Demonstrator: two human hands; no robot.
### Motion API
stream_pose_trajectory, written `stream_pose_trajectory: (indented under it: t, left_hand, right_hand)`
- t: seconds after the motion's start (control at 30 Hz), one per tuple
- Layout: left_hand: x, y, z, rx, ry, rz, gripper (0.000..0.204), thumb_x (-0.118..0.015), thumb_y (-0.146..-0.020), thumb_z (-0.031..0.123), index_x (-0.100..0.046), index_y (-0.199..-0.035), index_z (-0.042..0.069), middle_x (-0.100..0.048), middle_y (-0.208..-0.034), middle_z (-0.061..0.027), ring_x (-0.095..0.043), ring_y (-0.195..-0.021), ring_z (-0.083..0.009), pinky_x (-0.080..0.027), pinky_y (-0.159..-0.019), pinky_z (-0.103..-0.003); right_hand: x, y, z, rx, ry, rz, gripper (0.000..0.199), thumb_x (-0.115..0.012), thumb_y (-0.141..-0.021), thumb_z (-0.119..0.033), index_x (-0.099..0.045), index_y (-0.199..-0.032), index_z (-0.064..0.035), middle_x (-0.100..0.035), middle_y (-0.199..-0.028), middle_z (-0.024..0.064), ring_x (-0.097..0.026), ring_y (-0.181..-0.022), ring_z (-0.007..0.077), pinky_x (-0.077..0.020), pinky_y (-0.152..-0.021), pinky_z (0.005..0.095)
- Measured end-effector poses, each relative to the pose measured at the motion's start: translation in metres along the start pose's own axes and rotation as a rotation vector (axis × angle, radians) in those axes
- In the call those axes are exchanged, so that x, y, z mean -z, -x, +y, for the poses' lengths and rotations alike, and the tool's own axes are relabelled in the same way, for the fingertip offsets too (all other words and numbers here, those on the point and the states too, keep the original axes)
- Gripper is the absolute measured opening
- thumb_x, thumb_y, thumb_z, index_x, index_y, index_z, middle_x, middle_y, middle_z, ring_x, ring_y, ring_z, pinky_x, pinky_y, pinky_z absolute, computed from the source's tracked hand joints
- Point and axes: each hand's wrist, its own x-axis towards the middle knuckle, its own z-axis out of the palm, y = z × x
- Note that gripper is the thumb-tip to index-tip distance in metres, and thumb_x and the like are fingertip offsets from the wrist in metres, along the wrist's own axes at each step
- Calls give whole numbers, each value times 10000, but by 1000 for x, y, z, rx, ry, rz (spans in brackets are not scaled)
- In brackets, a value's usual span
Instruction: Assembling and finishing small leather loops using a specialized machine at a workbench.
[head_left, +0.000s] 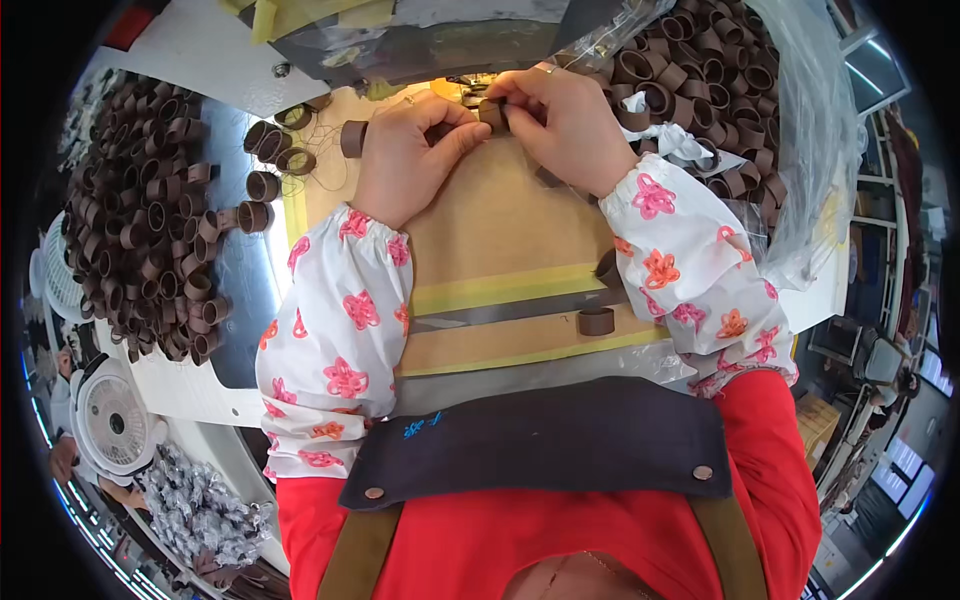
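Observation:
Under the lit head of a sewing machine (420,45), a small brown ring-shaped band (492,116) sits between my two hands. My left hand (405,155) is closed, its thumb and forefinger pinching the band's left side. On the other side, my right hand (570,125) grips the band's right edge between thumb and fingers. The needle area is partly hidden behind my fingers. Another brown band (353,138) lies against the back of my left hand.
A large heap of brown bands (150,215) covers the table's left side; several threaded ones lie nearer. More bands (700,80) are piled at right beside clear plastic (815,130). One loose band (596,321) rests on the tan work surface (500,220). A white fan (115,420) stands lower left.

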Motion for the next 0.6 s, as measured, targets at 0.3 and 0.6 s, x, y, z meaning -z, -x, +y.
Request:
stream_pose_trajectory:
  t: [0.3, 0.6]
  left_hand:
    - [-5, 1, 2, 63, 165, 26, 162, -665, -744, 120, -625, -856, 10, -597, -679, -32, -524, -595, -81, -422, -547, -220]
    - [1, 0, 4, 109, 117, 46, 223, -685, -728, 147, -621, -897, 16, -597, -691, -23, -526, -611, -72, -427, -566, -209]
  right_hand:
    - [3, 3, -5, 25, -99, -104, 282, -585, -722, -35, -559, -1002, -8, -554, -725, 34, -507, -598, 83, -433, -555, 223]
    - [0, 2, 0, 24, -146, 11, 207, -660, -667, -67, -581, -850, -13, -588, -676, 136, -596, -626, 260, -466, -571, 323]
